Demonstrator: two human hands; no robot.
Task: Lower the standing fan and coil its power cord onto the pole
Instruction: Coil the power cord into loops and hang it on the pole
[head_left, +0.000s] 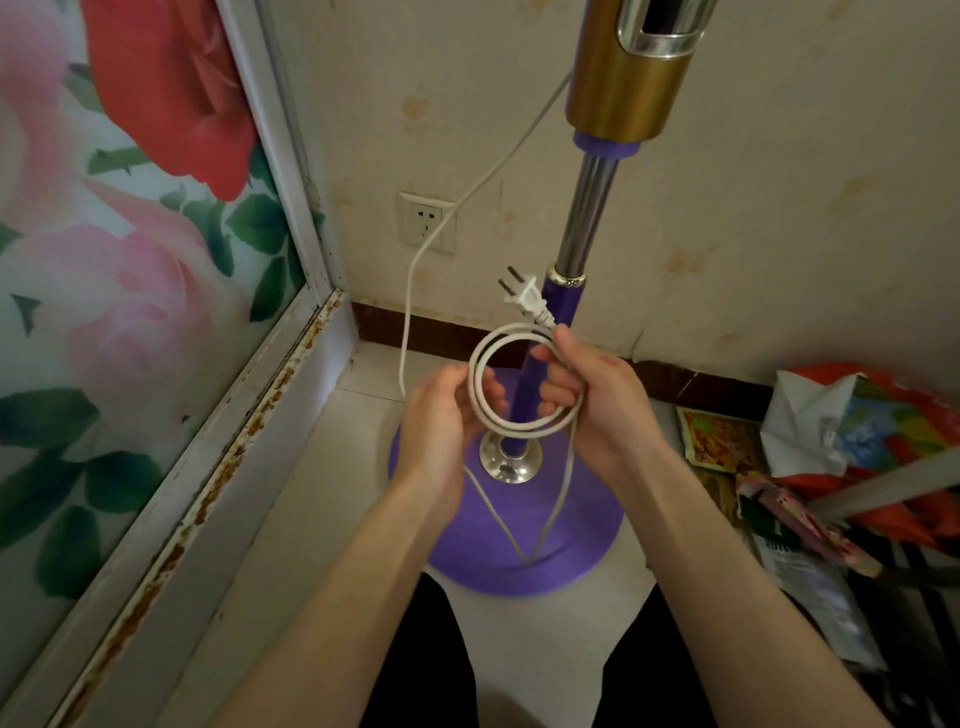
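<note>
The fan's pole (584, 218) rises from a round purple base (566, 540) on the floor, with a chrome upper tube, a purple lower sleeve and a gold housing (623, 88) at the top. Its white power cord (410, 291) hangs from the housing in a long slack loop. In front of the lower pole, both hands hold a small round coil (485, 410) of the cord. My left hand (441, 421) grips the coil's left side. My right hand (597, 400) pinches its right side just below the plug (524, 299), which points up and left. A further loop dangles onto the base.
A wall socket (427, 221) sits on the stained wall behind the cord. A rusty-framed glass door with a rose print (130, 270) fills the left. Bags, packets and papers (841, 452) are piled on the floor at the right. My dark-trousered legs show at the bottom.
</note>
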